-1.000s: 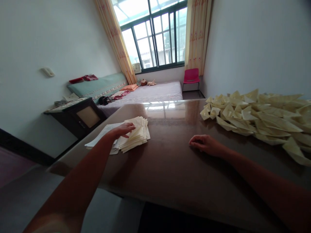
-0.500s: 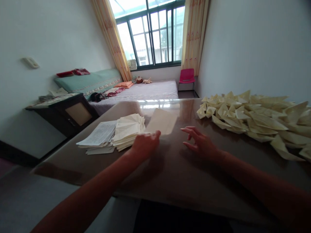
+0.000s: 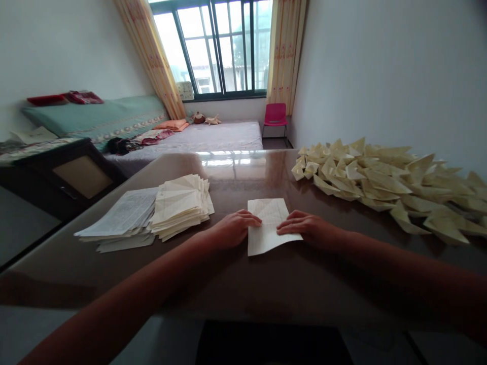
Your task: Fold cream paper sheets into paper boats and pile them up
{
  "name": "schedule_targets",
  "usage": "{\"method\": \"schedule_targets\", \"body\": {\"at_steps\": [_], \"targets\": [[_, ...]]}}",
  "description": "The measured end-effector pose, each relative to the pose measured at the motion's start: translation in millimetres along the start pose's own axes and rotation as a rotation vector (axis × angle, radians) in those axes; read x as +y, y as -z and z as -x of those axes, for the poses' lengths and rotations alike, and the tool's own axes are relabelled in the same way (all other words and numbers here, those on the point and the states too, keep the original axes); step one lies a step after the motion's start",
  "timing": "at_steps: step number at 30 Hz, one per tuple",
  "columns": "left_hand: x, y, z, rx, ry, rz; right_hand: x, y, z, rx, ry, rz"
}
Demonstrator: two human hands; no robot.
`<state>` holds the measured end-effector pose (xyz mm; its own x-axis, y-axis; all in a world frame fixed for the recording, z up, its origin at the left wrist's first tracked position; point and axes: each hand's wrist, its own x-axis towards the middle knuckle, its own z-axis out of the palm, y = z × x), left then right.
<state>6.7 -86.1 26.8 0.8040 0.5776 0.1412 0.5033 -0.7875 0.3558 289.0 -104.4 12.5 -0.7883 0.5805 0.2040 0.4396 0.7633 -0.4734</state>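
A creased, pale sheet of paper (image 3: pixel 266 239) lies on the brown table between my hands, its near edge curving up a little. My left hand (image 3: pixel 236 228) rests at the sheet's left edge, fingers stretched out and their tips on the paper. On the right side of the sheet, the fingers of my right hand (image 3: pixel 310 228) lie flat and slightly apart. Both thumbs are mostly hidden. To the left of my left hand sits a stack of creased cream sheets (image 3: pixel 180 203), partly over a stack of printed sheets (image 3: pixel 124 213).
Many folded paper pieces (image 3: pixel 353 172) with pointed ends are heaped along the right of the glossy table (image 3: pixel 243 284). Past its far edge are a bed (image 3: pixel 236 134) and a pink chair (image 3: pixel 275 115). A dark cabinet (image 3: pixel 72 170) stands at the left.
The sheet has moved right and nearer me with my left hand and now lies between both hands. My right hand has come down onto it. The view has shifted slightly.
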Motion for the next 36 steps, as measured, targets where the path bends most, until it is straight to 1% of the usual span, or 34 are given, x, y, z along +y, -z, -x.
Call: {"method": "schedule_targets", "body": {"at_steps": [2,3,5,6,7,8,9,11,13,16,19,22,25,28,33,35,36], "targets": [[-12,7.0,-1,-0.050,-0.003,0.115,4,6,-4,-0.022,-0.089,-0.085],[-16,10.9,-2,-0.083,0.035,0.169,7,9,-7,-0.035,-0.172,-0.123],[-21,17.5,-6,-0.160,0.154,0.307,14,14,-13,-0.045,-0.418,-0.188],[-22,19.2,-8,-0.173,0.203,0.388,18,16,-16,-0.041,-0.536,-0.227],[-24,19.2,-11,-0.166,0.247,0.463,21,18,-19,-0.035,-0.624,-0.274],[-26,17.5,-14,-0.141,0.287,0.527,24,19,-22,-0.030,-0.673,-0.328],[-27,14.1,-17,-0.105,0.329,0.573,26,20,-25,-0.027,-0.685,-0.383],[-29,4.0,-23,-0.011,0.431,0.597,29,20,-31,-0.026,-0.648,-0.470],[-28,-6.7,-26,0.092,0.511,0.553,31,18,-38,0.001,-0.625,-0.432],[-25,-16.5,-27,0.230,0.532,0.460,35,10,-46,0.122,-0.605,-0.154],[-23,-18.0,-27,0.286,0.516,0.334,35,-2,-47,0.234,-0.570,0.103],[-22,-17.6,-29,0.258,0.518,0.155,31,-10,-45,0.259,-0.551,0.268],[-20,-18.3,-32,0.200,0.537,0.009,28,-11,-46,0.205,-0.523,0.366],[-18,-18.8,-34,0.134,0.565,-0.123,29,-9,-48,0.171,-0.542,0.395],[-18,-17.8,-34,0.033,0.594,-0.326,31,-10,-51,0.165,-0.559,0.402],[-18,-16.6,-33,0.050,0.556,-0.392,31,-11,-51,0.170,-0.564,0.395],[-16,-16.0,-33,0.080,0.510,-0.421,31,-11,-51,0.173,-0.565,0.393]]}}
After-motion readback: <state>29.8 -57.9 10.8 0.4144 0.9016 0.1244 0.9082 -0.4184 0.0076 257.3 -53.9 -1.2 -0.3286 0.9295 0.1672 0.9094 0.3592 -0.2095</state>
